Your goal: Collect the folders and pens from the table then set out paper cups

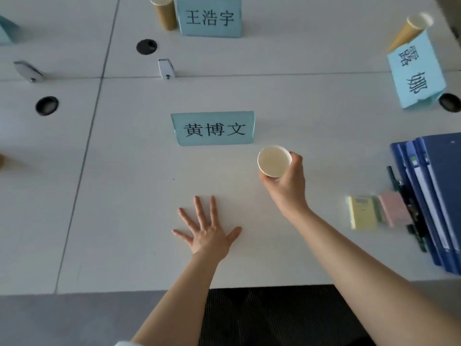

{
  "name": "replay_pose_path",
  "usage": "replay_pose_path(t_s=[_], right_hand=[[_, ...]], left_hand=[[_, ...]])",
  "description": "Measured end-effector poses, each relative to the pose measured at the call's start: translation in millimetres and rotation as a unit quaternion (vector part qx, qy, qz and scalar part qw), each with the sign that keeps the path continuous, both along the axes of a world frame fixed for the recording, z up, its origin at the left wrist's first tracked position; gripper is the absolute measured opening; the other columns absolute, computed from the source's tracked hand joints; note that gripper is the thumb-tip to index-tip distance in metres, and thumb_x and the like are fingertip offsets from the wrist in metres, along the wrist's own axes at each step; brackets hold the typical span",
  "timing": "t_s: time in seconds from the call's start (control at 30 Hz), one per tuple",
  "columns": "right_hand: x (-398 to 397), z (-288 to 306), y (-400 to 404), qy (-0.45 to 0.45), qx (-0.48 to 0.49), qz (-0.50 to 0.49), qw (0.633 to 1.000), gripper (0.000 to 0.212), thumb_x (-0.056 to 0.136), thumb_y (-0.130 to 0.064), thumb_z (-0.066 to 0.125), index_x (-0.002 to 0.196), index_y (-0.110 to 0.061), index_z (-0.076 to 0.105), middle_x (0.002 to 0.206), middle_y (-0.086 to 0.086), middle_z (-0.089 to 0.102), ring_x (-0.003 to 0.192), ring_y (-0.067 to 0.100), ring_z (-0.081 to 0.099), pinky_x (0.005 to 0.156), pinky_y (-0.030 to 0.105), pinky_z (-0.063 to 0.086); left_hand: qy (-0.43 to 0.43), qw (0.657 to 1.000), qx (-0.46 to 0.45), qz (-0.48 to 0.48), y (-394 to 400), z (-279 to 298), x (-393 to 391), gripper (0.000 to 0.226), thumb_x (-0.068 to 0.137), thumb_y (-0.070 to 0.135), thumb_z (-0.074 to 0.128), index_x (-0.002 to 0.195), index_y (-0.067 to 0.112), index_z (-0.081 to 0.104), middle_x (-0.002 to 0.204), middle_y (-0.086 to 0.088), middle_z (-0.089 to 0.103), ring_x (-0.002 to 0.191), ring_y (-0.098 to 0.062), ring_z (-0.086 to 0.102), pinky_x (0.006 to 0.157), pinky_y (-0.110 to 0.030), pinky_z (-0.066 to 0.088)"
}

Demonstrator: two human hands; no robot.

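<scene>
My right hand [287, 181] grips a paper cup [274, 161], white inside, upright, just right of the nearest blue name card [214, 128]. My left hand [207, 229] lies flat on the white table [124, 196] with fingers spread and holds nothing. A stack of blue folders [434, 196] lies at the right edge, with several dark pens [409, 208] along its left side. Another paper cup [163, 11] stands by the far name card [209, 17], and a third cup [411, 28] stands behind the right-hand name card [416, 71].
Yellow and pink sticky note pads [379, 212] lie left of the pens. Black cable grommets [146, 46] [47, 105] [450, 102] sit in the table. Two small white devices [166, 68] [27, 69] rest along the table seam. A dark chair seat [274, 315] is below the table's near edge.
</scene>
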State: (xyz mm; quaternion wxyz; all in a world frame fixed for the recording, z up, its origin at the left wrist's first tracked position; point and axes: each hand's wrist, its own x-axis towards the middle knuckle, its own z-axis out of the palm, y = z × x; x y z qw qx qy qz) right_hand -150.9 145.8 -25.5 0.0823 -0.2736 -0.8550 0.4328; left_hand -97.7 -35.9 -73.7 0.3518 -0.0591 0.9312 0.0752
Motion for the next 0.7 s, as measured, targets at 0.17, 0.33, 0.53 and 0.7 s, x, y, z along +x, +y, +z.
replay_pose_path(t_s=[0.17, 0.33, 0.53, 0.7], right_hand=[[-70.3, -5.1, 27.3, 0.003, -0.047, -0.020, 0.999, 0.072, 0.067, -0.034, 0.080, 0.125, -0.012, 0.043, 0.119, 0.006, 0.055, 0.104, 0.021, 0.057, 0.080, 0.022, 0.040], [-107.9, -21.0, 36.8, -0.006, -0.033, 0.004, 0.999, 0.072, 0.064, -0.031, 0.079, 0.124, -0.012, 0.043, 0.119, 0.007, 0.056, 0.105, 0.022, 0.057, 0.082, 0.024, 0.044], [-121.1, -33.0, 44.1, -0.024, -0.015, 0.037, 0.999, 0.074, 0.066, -0.029, 0.078, 0.127, -0.012, 0.041, 0.122, 0.007, 0.055, 0.108, 0.022, 0.056, 0.080, 0.020, 0.038], [-117.3, -31.7, 46.9, -0.019, -0.025, 0.050, 0.998, 0.078, 0.068, -0.025, 0.077, 0.133, -0.014, 0.033, 0.126, 0.005, 0.053, 0.108, 0.020, 0.055, 0.078, 0.017, 0.036]], left_hand=[[-0.001, 1.000, 0.005, 0.003, 3.5, -4.6, 0.7, 0.104, 0.079, 0.082, 0.031, 0.135, 0.036, -0.044, 0.140, -0.001, -0.055, 0.127, -0.047, -0.046, 0.101, -0.076, -0.012], [0.024, 1.000, -0.002, 0.005, 5.4, -9.0, 4.1, 0.106, 0.078, 0.081, 0.033, 0.138, 0.035, -0.041, 0.144, -0.002, -0.052, 0.128, -0.046, -0.046, 0.103, -0.077, -0.010], [0.027, 1.000, -0.002, 0.013, 4.9, -11.3, 5.1, 0.107, 0.078, 0.080, 0.036, 0.138, 0.036, -0.040, 0.143, 0.000, -0.053, 0.128, -0.045, -0.047, 0.103, -0.077, -0.009], [0.044, 0.999, 0.001, 0.012, 6.0, -9.9, 5.8, 0.107, 0.077, 0.080, 0.039, 0.138, 0.038, -0.039, 0.143, 0.002, -0.053, 0.127, -0.042, -0.049, 0.103, -0.076, -0.014]])
